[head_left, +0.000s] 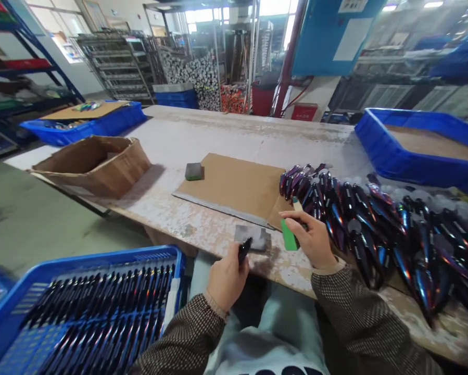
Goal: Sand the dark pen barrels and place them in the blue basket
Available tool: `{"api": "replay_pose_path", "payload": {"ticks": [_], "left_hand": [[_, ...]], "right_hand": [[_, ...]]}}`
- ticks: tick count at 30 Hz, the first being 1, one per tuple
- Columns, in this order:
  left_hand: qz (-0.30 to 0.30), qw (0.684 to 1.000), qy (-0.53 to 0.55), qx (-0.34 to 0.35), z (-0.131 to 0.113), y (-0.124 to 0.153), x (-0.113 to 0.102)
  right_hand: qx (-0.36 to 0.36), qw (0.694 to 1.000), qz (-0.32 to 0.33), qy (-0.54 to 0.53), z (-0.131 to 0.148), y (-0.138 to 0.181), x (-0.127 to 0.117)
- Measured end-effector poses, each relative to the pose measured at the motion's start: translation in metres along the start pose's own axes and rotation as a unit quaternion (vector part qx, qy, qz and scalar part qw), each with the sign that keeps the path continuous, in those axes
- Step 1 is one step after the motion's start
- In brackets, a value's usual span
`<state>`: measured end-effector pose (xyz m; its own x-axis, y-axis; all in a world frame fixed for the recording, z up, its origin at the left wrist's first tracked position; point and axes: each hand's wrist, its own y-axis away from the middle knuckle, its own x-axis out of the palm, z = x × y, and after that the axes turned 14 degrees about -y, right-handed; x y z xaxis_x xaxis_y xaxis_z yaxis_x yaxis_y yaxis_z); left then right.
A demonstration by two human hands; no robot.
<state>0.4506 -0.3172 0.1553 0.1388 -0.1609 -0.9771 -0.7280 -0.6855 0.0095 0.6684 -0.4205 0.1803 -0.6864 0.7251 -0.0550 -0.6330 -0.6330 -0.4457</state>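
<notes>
Checked brown sleeves (354, 307) lead to two hands held apart above the worktop (171, 224). Left hand (226, 279) closes around a dark glossy pen barrel (244, 250), its end projecting above the fist. Right hand (312, 239) pinches a green sanding block (289, 234) between thumb and fingers, near a grey pad (253, 238). Iridescent pen barrels (374, 234) lie heaped at right; a blue crate (81, 260) of dark pens sits lower left. The barrel appears light, stiff and slippery, best gripped around its middle.

Qty: 2 hands (228, 284), 1 blk pc (244, 250), 2 green sanding sponges (289, 234), 1 cardboard box (93, 166), 1 cardboard sheet (234, 187), 3 blue plastic crates (413, 164).
</notes>
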Motion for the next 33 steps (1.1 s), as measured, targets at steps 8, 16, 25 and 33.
{"api": "replay_pose_path", "payload": {"ticks": [8,16,25,33], "left_hand": [[0.031,0.998,0.053,-0.017,0.006,0.015,0.024],[0.099,0.994,-0.038,-0.035,-0.002,0.011,0.029],[0.11,0.991,-0.061,-0.042,-0.005,0.011,0.031],[0.109,0.992,-0.059,-0.034,-0.006,0.01,0.026]], "right_hand": [[-0.068,0.974,0.112,0.186,-0.03,-0.034,0.077],[-0.096,0.934,0.143,0.313,-0.039,-0.016,0.112],[-0.078,0.917,0.163,0.355,-0.038,-0.017,0.111],[-0.068,0.906,0.177,0.379,-0.038,-0.018,0.109]]}}
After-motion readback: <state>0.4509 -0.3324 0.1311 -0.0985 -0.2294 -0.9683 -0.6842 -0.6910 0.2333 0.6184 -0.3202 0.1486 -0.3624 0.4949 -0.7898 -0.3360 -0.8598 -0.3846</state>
